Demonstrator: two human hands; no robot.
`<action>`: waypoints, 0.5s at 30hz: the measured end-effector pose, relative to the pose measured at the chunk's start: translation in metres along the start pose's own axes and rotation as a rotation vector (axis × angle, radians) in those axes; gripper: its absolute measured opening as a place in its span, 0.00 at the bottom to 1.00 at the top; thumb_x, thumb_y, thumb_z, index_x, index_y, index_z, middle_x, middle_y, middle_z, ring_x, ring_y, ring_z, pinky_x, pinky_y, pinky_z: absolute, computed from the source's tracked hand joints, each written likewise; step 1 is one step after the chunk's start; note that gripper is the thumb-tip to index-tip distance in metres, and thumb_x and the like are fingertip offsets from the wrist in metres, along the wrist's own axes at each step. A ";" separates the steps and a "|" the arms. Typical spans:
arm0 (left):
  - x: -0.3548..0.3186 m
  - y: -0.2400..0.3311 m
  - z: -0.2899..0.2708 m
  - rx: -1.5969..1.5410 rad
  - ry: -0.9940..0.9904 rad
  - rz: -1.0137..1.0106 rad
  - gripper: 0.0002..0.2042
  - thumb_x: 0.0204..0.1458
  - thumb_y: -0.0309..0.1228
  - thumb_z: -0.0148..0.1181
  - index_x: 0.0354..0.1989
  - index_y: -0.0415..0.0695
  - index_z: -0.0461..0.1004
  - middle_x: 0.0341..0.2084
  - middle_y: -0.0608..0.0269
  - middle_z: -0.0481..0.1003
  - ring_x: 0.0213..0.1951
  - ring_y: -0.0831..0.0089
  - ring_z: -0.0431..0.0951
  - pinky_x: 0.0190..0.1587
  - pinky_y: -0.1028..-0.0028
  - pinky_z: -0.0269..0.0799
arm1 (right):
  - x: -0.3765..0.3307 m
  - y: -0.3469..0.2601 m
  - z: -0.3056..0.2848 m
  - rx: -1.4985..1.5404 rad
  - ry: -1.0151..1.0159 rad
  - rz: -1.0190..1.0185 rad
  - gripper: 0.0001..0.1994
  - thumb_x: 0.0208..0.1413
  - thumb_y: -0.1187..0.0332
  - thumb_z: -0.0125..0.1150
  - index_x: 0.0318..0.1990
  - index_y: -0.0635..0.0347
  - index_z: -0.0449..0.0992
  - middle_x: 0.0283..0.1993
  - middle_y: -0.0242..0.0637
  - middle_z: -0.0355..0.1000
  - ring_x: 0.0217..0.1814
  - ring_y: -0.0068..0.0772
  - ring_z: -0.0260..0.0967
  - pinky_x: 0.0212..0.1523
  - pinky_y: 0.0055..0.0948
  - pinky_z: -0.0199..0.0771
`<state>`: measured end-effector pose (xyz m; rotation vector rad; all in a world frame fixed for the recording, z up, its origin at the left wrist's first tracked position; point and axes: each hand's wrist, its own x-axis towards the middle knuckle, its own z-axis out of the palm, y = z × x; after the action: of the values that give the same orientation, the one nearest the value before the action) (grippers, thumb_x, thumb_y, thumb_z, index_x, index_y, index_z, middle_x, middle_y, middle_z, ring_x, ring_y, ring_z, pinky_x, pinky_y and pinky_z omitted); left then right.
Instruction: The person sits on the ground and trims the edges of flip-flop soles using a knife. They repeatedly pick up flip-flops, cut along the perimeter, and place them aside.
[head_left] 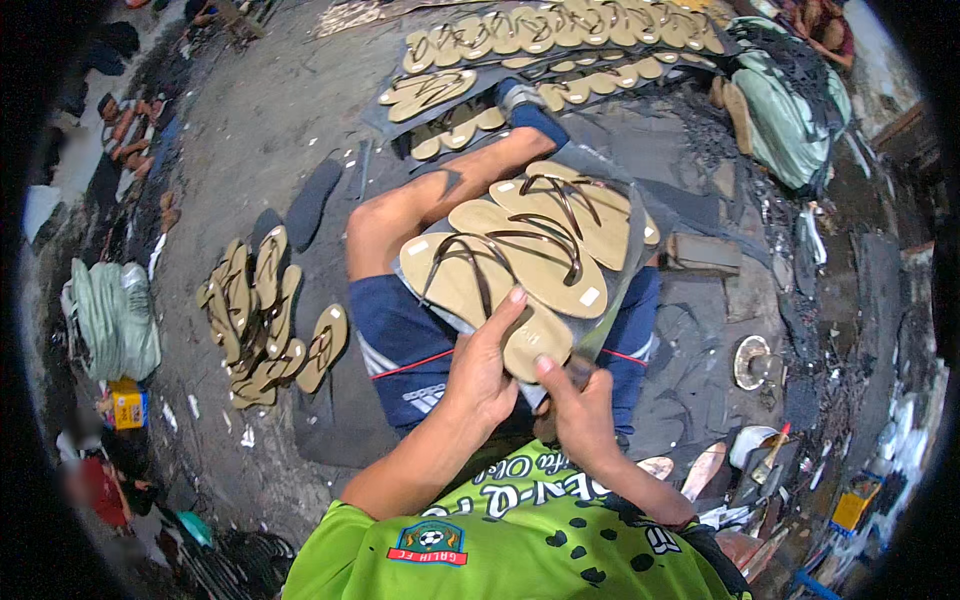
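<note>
A tan flip-flop (458,283) with dark brown straps lies across my lap, its heel toward me. My left hand (485,368) grips its near left edge, thumb on top and fingers hidden underneath. With the thumb pressed on the heel, my right hand (583,408) holds the same flip-flop from the near right side; its other fingers curl below. Beyond it, a second tan flip-flop (575,275) overlaps it, and further ones (600,205) lie fanned out past that. A sheet of thin clear plastic (630,260) shows along the right side of these flip-flops.
On the floor to the left is a loose pile of tan flip-flops (240,300). Rows of flip-flops (550,30) line the far side. A bulging pale green sack (785,120) stands far right, near a wooden block (703,253) and a round metal dish (755,362).
</note>
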<state>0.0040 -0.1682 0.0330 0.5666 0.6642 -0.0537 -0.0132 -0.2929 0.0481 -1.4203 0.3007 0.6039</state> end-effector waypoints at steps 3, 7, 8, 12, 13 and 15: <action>-0.032 0.016 -0.017 0.035 0.110 -0.016 0.20 0.54 0.35 0.61 0.52 0.40 0.68 0.44 0.57 0.74 0.46 0.66 0.76 0.47 0.65 0.74 | -0.011 0.035 0.015 0.008 -0.193 -0.069 0.15 0.55 0.61 0.64 0.38 0.67 0.76 0.25 0.29 0.73 0.22 0.15 0.65 0.22 0.19 0.64; -0.049 0.018 -0.026 0.163 0.181 0.088 0.23 0.52 0.32 0.64 0.54 0.38 0.66 0.45 0.58 0.74 0.44 0.69 0.77 0.46 0.69 0.75 | -0.022 0.044 0.000 -0.299 -0.394 -0.120 0.17 0.56 0.60 0.62 0.42 0.68 0.73 0.23 0.34 0.69 0.23 0.23 0.67 0.30 0.28 0.70; -0.049 0.015 -0.027 0.172 0.168 0.143 0.24 0.51 0.31 0.65 0.55 0.37 0.66 0.45 0.58 0.75 0.43 0.70 0.77 0.45 0.70 0.75 | -0.025 0.046 -0.010 -0.272 -0.392 -0.169 0.17 0.57 0.61 0.59 0.44 0.69 0.72 0.24 0.36 0.70 0.25 0.25 0.68 0.31 0.29 0.71; -0.061 0.019 -0.033 0.227 0.227 0.240 0.26 0.49 0.31 0.66 0.56 0.37 0.63 0.44 0.57 0.74 0.43 0.71 0.77 0.46 0.71 0.75 | -0.040 0.038 -0.044 -0.402 -0.381 -0.283 0.17 0.61 0.68 0.47 0.53 0.70 0.65 0.32 0.48 0.73 0.30 0.37 0.73 0.36 0.36 0.72; -0.062 0.018 -0.036 0.232 0.245 0.280 0.24 0.51 0.31 0.64 0.54 0.35 0.65 0.42 0.57 0.76 0.40 0.71 0.79 0.43 0.72 0.76 | -0.042 0.039 -0.047 -0.478 -0.379 -0.337 0.17 0.61 0.69 0.47 0.54 0.69 0.65 0.32 0.50 0.73 0.30 0.41 0.74 0.36 0.37 0.73; -0.068 0.022 -0.032 0.173 0.240 0.204 0.22 0.52 0.33 0.63 0.52 0.35 0.67 0.39 0.57 0.77 0.37 0.70 0.80 0.41 0.73 0.77 | -0.044 0.049 -0.052 -0.591 -0.345 -0.534 0.16 0.58 0.72 0.50 0.53 0.67 0.66 0.32 0.50 0.71 0.28 0.51 0.72 0.33 0.41 0.73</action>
<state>-0.0632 -0.1419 0.0636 0.8136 0.8368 0.1511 -0.0685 -0.3514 0.0237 -1.8261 -0.5642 0.4956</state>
